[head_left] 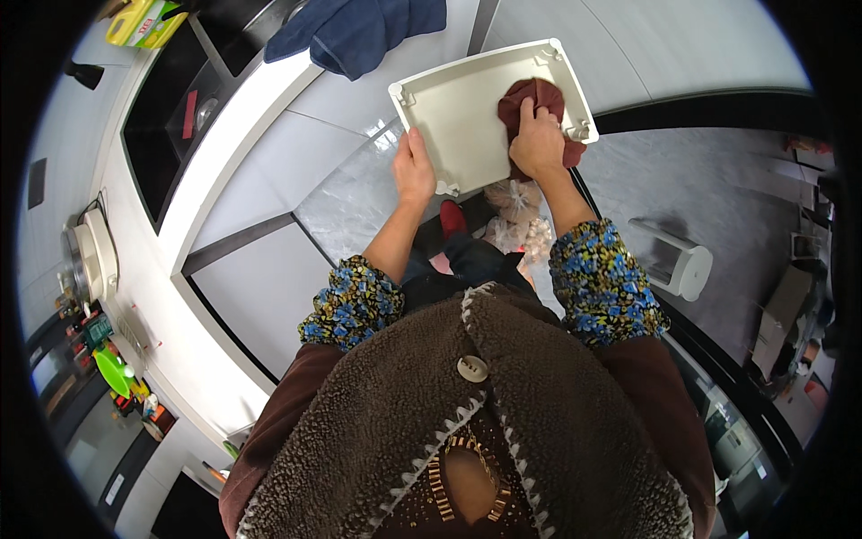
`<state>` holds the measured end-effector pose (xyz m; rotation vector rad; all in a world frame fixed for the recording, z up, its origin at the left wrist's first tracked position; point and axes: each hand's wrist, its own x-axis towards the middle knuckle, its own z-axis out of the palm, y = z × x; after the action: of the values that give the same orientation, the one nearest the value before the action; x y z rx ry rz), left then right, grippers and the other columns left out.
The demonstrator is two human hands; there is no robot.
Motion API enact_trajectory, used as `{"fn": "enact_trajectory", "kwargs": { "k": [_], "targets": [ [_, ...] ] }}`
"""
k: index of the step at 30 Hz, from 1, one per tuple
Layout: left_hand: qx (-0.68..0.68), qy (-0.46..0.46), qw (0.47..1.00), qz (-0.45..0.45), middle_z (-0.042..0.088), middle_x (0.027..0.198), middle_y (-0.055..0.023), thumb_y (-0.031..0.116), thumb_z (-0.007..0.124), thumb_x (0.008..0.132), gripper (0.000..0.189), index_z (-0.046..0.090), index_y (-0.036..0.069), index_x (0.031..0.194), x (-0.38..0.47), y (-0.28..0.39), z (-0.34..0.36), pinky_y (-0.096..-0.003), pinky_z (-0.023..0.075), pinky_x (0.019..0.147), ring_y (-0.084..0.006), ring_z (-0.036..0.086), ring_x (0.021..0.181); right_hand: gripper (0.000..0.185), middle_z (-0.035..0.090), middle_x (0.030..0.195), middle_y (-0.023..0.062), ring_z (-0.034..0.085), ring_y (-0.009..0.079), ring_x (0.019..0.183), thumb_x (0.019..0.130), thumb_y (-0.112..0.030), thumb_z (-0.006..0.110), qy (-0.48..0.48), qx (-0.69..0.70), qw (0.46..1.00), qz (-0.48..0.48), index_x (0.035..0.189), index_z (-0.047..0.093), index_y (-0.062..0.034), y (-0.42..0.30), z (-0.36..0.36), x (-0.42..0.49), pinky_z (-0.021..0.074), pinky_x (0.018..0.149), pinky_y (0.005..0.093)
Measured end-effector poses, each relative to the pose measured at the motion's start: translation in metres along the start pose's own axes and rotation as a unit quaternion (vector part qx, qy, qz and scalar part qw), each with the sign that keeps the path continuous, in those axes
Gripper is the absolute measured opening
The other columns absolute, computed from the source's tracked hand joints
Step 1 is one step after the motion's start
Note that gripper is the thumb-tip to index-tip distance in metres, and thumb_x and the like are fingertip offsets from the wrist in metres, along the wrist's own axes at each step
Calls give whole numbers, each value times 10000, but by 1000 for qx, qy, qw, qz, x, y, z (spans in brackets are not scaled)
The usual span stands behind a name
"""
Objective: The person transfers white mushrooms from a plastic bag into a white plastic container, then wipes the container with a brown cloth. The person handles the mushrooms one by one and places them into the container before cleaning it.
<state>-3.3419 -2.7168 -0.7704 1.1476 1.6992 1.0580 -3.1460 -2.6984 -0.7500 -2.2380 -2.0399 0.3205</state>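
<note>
A shallow cream plastic tray (471, 121) with small fittings at its corners is held up, tilted, in front of me. My left hand (414, 168) grips its left edge, thumb over the rim. Inside the tray, toward its right side, a dark red cloth (515, 101) lies bunched under my right hand (537, 141), whose fingers press it against the plastic. Part of the cloth hangs past the tray's lower right edge. Beyond the tray's upper left, a navy blue cloth (363, 34) drapes over the white counter edge.
Left of me runs a white counter (202, 162) with a black hob, a yellow bottle (145, 23) and a rice cooker (94, 256). Tied clear plastic bags (515, 202) stand on the floor near my red shoe (452, 219). A white stand-like object (680, 269) is on the right.
</note>
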Motion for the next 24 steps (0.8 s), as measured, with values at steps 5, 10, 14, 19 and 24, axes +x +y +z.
{"fn": "enact_trajectory", "kwargs": {
  "k": [5, 10, 14, 19, 24],
  "targets": [
    [20, -9, 1000, 16, 602, 819, -238, 411, 356, 975, 477, 559, -20, 997, 2, 10, -2, -430, 436, 721, -370, 586, 779, 464, 617, 1103, 226, 584, 321, 1053, 705, -84, 564, -233, 332, 905, -129, 1160, 584, 3, -25, -45, -19, 454, 904, 362],
    [5, -12, 999, 33, 587, 788, -271, 391, 367, 975, 452, 552, -21, 981, 7, 15, -3, -464, 432, 686, -439, 563, 748, 382, 625, 1046, 208, 581, 337, 1008, 731, -67, 547, 16, 363, 930, 50, 1102, 615, -7, -28, -80, -4, 470, 852, 379],
    [19, -8, 999, 50, 598, 788, -256, 379, 384, 973, 437, 549, -24, 999, 10, 18, 2, -456, 440, 683, -427, 575, 746, 445, 534, 1013, 179, 515, 392, 985, 730, -108, 620, 251, 10, 967, 45, 1155, 505, -42, -6, -65, 34, 502, 762, 461],
    [-22, -7, 1000, 4, 617, 792, -229, 334, 429, 966, 372, 540, -15, 1035, 5, 23, -4, -428, 457, 670, -359, 614, 741, 451, 588, 1016, 255, 558, 425, 969, 717, -133, 584, 89, 75, 988, 102, 1151, 536, -18, -10, -27, 64, 486, 821, 465],
    [15, -1, 1000, 4, 624, 804, -229, 322, 448, 958, 354, 522, -5, 1073, 0, 31, -16, -430, 461, 670, -363, 624, 748, 428, 639, 1020, 246, 616, 363, 973, 724, -144, 579, -98, 351, 931, 34, 1132, 601, -16, -20, -43, 38, 470, 880, 379]
  ]
}}
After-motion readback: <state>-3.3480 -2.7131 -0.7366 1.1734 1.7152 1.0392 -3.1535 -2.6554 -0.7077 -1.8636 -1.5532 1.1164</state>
